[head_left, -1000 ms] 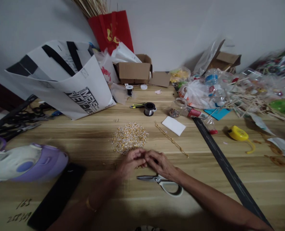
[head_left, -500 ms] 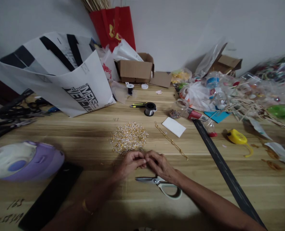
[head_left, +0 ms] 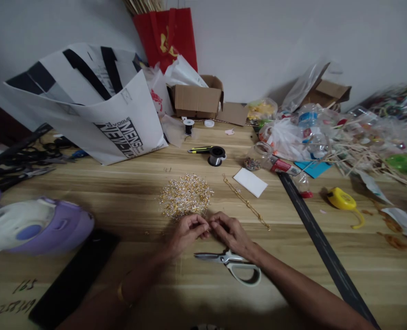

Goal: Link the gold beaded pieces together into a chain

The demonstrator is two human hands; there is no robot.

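Wooden table (head_left: 141, 183), glittering pile (head_left: 186, 196)

Just on the pile's near side, the left hand (head_left: 187, 233) and right hand (head_left: 231, 233) were together, any grip too small to tell; scissors (head_left: 228, 258) lay nearer, a gold chain (head_left: 248, 203) to its right

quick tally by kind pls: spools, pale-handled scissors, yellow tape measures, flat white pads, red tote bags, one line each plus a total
Spools: 2 (one by the box, one with silver wire)
Pale-handled scissors: 1
Yellow tape measure: 1
Flat white pad: 1
Red tote bag: 1
Total: 6
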